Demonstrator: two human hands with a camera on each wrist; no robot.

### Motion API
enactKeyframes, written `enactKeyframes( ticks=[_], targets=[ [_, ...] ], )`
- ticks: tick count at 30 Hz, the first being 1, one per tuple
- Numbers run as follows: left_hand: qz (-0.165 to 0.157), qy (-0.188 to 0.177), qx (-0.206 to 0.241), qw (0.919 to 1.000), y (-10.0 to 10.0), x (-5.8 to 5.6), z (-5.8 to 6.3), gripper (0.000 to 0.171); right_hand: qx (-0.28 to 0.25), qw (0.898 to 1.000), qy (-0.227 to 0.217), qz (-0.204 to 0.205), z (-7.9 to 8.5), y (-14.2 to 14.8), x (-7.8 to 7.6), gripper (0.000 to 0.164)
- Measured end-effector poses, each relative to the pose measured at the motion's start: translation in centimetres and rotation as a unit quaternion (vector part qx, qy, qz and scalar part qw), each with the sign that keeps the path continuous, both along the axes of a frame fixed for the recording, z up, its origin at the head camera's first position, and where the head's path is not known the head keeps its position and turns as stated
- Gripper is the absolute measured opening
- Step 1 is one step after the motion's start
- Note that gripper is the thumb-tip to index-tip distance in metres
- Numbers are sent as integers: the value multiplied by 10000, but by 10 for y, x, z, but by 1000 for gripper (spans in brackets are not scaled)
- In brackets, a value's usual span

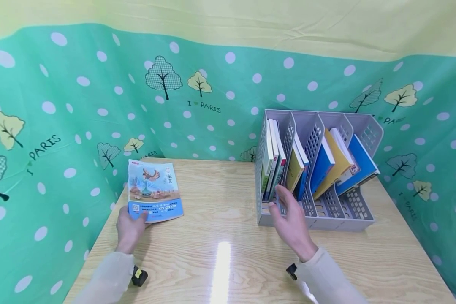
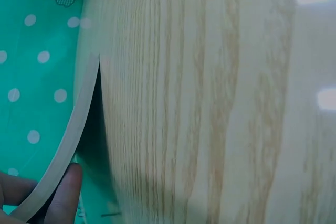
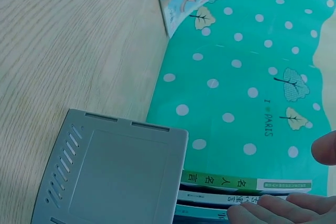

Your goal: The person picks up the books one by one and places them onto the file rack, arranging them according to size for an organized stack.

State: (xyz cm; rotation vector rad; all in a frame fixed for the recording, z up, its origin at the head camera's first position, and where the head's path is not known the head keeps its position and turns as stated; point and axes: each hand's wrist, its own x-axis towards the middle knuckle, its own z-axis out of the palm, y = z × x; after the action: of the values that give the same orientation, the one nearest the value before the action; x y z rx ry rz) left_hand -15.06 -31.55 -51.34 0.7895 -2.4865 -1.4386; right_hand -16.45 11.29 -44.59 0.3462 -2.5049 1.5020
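At the left of the table in the head view, a paperback book (image 1: 152, 183) with a light-blue illustrated cover has its near edge raised. My left hand (image 1: 129, 228) pinches its lower left part; the left wrist view shows thumb and finger on either side of the curved page block (image 2: 65, 148). On the right stands a grey four-slot file organizer (image 1: 328, 223). My right hand (image 1: 293, 226) is at the front of its leftmost slot, thumb and fingers extended and spread. Close to those fingers are several thin upright books (image 1: 271, 158), their spines visible in the right wrist view.
The second slot holds a yellow-green book (image 1: 294, 171) beside a blue one. Farther right lean a blue book (image 1: 322, 164), a yellow book (image 1: 332, 171) and a larger blue book (image 1: 359, 166). A green dotted curtain (image 1: 213, 126) borders the wooden table (image 1: 213, 202).
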Motion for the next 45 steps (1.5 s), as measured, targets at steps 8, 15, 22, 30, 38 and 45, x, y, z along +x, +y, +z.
enactKeyframes(
  ticks=[8,15,22,30,38,45],
  targets=[
    [31,301,105,9995,5,2,-1,52,-199,9997,-64,98,0,1,0,53],
    [-31,394,51,9992,9,6,4,50,-348,9992,-127,178,0,1,0,52],
    [-174,505,-105,9985,17,8,11,46,-546,9980,-126,295,2,0,0,51],
    [-468,982,-360,9934,32,12,16,38,-671,9970,-137,362,6,-4,1,46],
    [-704,1415,-896,9834,45,18,21,31,-944,9942,-175,485,8,-8,0,44],
    [-1004,1534,-905,9789,55,23,28,31,-1127,9912,-238,659,12,-14,-1,44]
  ],
)
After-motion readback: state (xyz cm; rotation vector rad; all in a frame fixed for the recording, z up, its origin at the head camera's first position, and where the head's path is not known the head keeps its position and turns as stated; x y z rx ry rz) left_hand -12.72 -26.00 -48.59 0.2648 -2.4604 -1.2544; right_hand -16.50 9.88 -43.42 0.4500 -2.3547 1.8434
